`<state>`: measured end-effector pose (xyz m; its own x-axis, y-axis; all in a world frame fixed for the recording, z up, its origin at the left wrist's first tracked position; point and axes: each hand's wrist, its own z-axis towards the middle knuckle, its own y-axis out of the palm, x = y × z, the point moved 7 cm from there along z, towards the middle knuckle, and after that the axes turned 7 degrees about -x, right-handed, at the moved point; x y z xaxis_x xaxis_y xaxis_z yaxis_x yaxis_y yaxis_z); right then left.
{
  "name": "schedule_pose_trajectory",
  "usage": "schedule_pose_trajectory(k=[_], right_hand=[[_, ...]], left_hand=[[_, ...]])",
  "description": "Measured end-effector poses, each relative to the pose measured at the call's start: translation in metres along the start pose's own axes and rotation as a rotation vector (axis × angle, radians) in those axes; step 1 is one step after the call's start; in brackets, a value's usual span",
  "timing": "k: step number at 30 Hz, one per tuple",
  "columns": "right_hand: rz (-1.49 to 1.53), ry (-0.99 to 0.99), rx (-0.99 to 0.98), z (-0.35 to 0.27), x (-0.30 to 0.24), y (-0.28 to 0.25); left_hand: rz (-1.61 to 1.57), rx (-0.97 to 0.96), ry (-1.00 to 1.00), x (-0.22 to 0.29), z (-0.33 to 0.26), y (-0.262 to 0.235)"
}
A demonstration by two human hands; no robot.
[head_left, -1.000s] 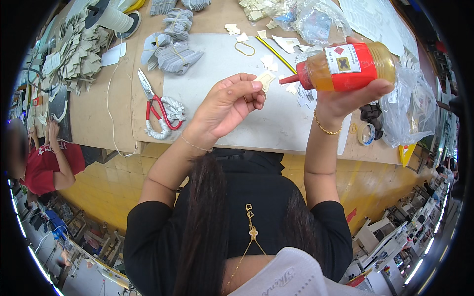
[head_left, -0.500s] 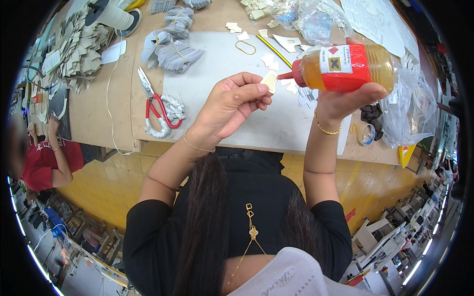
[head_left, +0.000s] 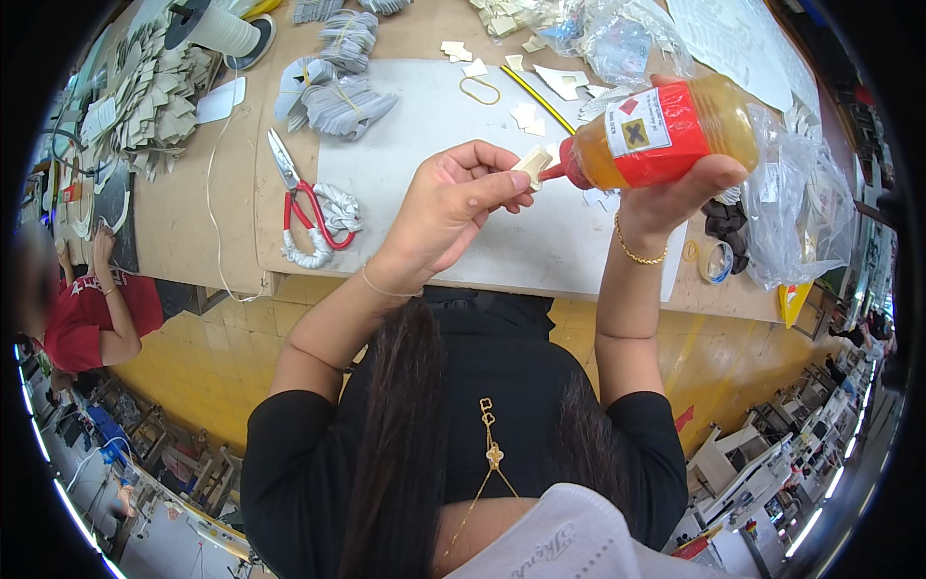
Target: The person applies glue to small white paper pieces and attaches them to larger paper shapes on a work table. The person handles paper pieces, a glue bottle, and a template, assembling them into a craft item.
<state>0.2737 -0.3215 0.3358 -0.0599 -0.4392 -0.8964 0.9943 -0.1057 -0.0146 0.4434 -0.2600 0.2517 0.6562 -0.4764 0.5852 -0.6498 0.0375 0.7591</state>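
The cream piece (head_left: 533,164) is at the nozzle (head_left: 554,173) of the bottle (head_left: 719,124), pinched in your left hand (head_left: 455,201); your right hand (head_left: 666,198) clasps the bottle. Scissors (head_left: 293,187) lie well left of the bottle, a clear bag (head_left: 801,217) just right of it.

a black short-sleeved top (head_left: 521,372) was recorded at six o'clock, with a gold necklace (head_left: 486,405) and clover-shaped pendant (head_left: 495,454) over it. a thin bracelet (head_left: 376,288) was worn at nine o'clock, a thicker gold chain bracelet (head_left: 632,253) at three. long hair (head_left: 391,425) fell at seven and five. pale grey lettered cloth (head_left: 584,540) showed at five.
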Motion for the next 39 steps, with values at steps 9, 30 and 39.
schedule_pose_trajectory(k=[9, 30, 39], right_hand=[[0.028, 0.041, -0.095, -0.001, 0.005, 0.005], [1.002, 0.439, -0.254, -0.015, 0.055, -0.041], [0.300, 0.143, 0.368, -0.013, 0.016, -0.064]], left_hand=[[0.007, -0.006, -0.002, -0.004, -0.001, 0.001], [-0.227, -0.102, -0.067, -0.004, 0.000, 0.008], [-0.224, -0.119, -0.090, -0.013, 0.004, 0.010]])
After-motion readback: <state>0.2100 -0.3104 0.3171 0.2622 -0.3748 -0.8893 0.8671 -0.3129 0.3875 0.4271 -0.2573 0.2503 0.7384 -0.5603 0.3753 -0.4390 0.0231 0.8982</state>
